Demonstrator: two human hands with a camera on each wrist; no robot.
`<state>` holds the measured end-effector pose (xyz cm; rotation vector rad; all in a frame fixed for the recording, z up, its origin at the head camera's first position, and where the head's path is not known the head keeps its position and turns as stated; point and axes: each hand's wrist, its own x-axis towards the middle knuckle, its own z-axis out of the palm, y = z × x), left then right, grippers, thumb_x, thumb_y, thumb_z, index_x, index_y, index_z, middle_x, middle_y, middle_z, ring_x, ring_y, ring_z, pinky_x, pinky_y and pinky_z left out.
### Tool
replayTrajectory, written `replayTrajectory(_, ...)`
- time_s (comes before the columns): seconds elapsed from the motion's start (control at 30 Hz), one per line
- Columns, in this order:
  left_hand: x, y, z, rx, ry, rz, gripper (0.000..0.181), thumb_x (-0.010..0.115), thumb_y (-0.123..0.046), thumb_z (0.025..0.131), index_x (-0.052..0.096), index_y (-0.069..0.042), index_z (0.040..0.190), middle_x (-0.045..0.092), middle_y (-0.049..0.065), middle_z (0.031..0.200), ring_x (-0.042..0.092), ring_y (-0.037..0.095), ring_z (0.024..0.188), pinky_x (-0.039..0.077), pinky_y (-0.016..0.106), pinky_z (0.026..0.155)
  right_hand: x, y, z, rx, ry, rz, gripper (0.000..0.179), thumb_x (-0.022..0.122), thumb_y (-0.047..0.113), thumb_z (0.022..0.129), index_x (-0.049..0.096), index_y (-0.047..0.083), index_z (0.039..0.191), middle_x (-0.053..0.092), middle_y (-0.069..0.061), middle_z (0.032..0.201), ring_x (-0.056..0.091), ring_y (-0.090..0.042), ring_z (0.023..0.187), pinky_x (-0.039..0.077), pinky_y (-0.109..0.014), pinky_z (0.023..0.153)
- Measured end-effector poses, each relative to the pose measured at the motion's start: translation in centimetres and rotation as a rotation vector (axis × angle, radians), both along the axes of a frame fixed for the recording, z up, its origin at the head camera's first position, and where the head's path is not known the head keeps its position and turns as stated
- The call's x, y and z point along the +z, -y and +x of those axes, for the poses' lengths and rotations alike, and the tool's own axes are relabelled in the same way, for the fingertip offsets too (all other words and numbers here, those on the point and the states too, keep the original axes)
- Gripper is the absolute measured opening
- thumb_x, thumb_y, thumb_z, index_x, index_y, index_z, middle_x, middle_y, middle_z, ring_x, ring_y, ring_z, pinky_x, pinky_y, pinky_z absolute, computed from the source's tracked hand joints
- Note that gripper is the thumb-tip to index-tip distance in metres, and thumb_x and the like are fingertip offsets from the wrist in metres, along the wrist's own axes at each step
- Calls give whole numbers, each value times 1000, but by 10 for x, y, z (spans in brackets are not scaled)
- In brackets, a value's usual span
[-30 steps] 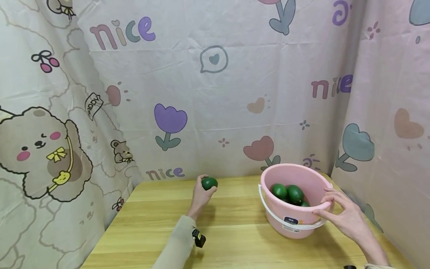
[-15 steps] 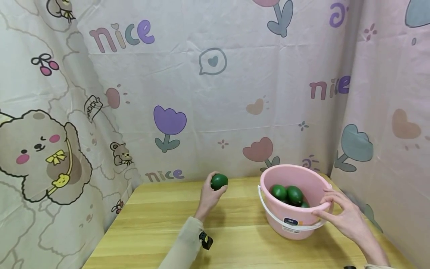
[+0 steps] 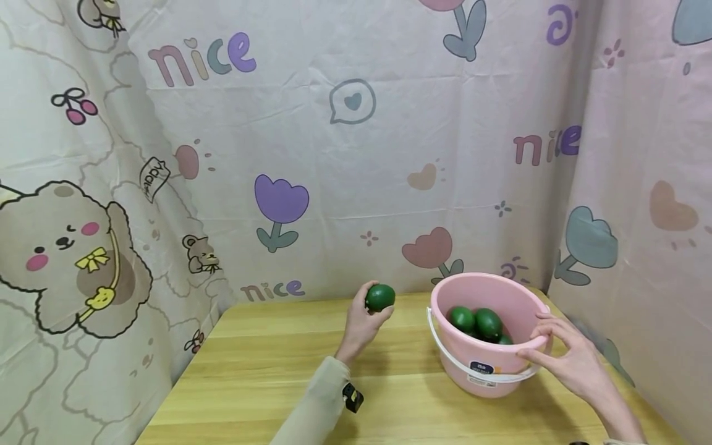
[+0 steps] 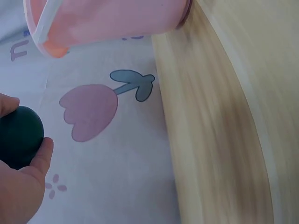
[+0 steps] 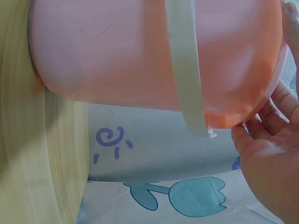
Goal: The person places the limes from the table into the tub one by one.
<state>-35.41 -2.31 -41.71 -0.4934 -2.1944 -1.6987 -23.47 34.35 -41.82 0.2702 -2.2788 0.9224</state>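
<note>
My left hand (image 3: 363,324) holds a smooth, dark green oval fruit (image 3: 381,298) between thumb and fingers, raised above the table to the left of the bucket. In the left wrist view the fruit (image 4: 21,135) is at the left edge, partly covered by the hand (image 4: 21,186). A pink bucket (image 3: 461,364) stands upright at the right, with several similar green fruits (image 3: 488,324) inside, some partly hidden. My right hand (image 3: 573,358) grips the bucket's right rim, its thumb outside. The right wrist view shows that hand (image 5: 271,154) at the rim of the bucket (image 5: 117,56).
The bucket's white handle (image 3: 473,369) hangs down across its front. A wood-grain table (image 3: 267,371) lies beneath. A printed cloth (image 3: 345,185) rises behind the table's back edge and along both sides.
My left hand has carried the green fruit to the right and slightly upward, nearer the bucket. The right hand and the bucket have stayed in place.
</note>
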Motion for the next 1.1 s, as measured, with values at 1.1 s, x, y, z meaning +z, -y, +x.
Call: replayTrajectory(1.1, 27, -74, 17, -94, -85, 61, 58, 78, -10, 81, 56, -25, 132, 58, 4, 121, 62, 17, 108, 57, 28, 87, 0, 0, 1, 30, 2, -28, 29, 88, 20, 71, 64, 18, 88, 51, 17, 128, 28, 27, 115, 17, 1, 93)
